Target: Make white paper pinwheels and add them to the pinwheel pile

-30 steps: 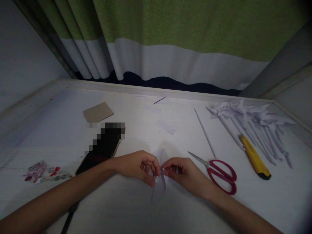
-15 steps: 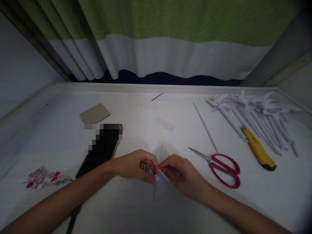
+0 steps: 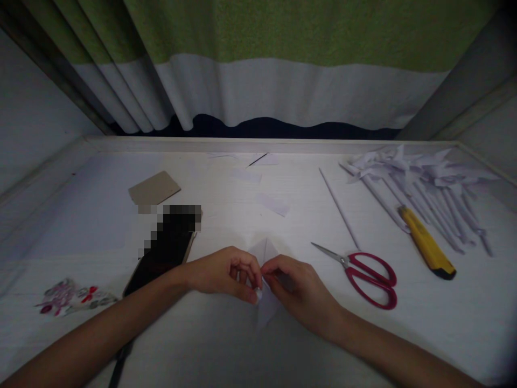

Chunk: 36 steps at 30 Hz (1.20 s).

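Note:
My left hand (image 3: 226, 272) and my right hand (image 3: 297, 288) meet at the middle of the white table (image 3: 242, 345). Both pinch a small folded white paper piece (image 3: 264, 307) between them. Its points stick out above and below the fingers. The fingertips of both hands touch at the paper's centre. Red-handled scissors (image 3: 363, 272) lie just right of my right hand, blades closed. A dark phone (image 3: 165, 248) lies just left of my left hand.
A thin white stick (image 3: 339, 210) lies beyond the scissors. A yellow utility knife (image 3: 426, 242) and a heap of white paper pinwheels (image 3: 424, 180) sit at the right. A cardboard piece (image 3: 154, 187), paper scraps (image 3: 273, 205) and a sticker packet (image 3: 70, 295) lie left and centre. A curtain hangs behind.
My right hand has slid slightly left, closing against the left hand over the paper. The view has shifted a little.

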Motion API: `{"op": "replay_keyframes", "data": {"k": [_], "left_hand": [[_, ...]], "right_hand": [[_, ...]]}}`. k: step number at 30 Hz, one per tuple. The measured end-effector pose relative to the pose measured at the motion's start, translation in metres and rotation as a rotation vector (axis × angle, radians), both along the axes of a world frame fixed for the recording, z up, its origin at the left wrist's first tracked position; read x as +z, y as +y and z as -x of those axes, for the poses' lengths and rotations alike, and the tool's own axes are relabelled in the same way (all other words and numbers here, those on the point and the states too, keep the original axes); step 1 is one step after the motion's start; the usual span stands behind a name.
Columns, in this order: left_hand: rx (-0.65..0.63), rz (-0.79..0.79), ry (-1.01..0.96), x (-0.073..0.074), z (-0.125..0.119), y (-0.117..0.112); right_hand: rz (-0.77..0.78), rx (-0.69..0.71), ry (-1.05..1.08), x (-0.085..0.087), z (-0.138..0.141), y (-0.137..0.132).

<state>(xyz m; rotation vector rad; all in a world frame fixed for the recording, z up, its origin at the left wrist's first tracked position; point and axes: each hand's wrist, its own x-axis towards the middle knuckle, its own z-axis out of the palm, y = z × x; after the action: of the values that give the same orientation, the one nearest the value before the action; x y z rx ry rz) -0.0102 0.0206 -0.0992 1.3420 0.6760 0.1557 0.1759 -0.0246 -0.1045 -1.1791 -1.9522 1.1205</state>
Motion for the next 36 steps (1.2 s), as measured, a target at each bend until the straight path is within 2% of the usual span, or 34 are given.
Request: {"op": "replay_keyframes", "data": {"k": [9,17,24,29,32,34,36], "left_hand": [[0.063,0.035,-0.012,-0.004,-0.001,-0.001],[0.114,0.040,0.010,-0.006,0.000,0.003],[0.142,0.031,0.057,-0.006,-0.005,0.000],[0.177,0.037,0.075,-0.006,-0.007,-0.002],[0.193,0.039,0.078,-0.007,-0.007,-0.003],[0.206,0.040,0.082,-0.007,-0.008,-0.003],[0.219,0.039,0.091,-0.006,-0.009,-0.002]], "right_hand": [[-0.011,-0.033,0.076,0.000,0.001,-0.002],[-0.057,-0.053,0.063,0.000,0.000,-0.003],[-0.168,-0.052,0.022,-0.002,0.000,-0.003],[-0.290,-0.020,-0.017,-0.006,0.002,-0.003],[-0.398,-0.015,-0.039,-0.001,-0.004,-0.003],[-0.560,0.014,-0.085,0.007,-0.010,-0.007],[-0.781,0.130,-0.204,0.015,-0.014,-0.015]]}}
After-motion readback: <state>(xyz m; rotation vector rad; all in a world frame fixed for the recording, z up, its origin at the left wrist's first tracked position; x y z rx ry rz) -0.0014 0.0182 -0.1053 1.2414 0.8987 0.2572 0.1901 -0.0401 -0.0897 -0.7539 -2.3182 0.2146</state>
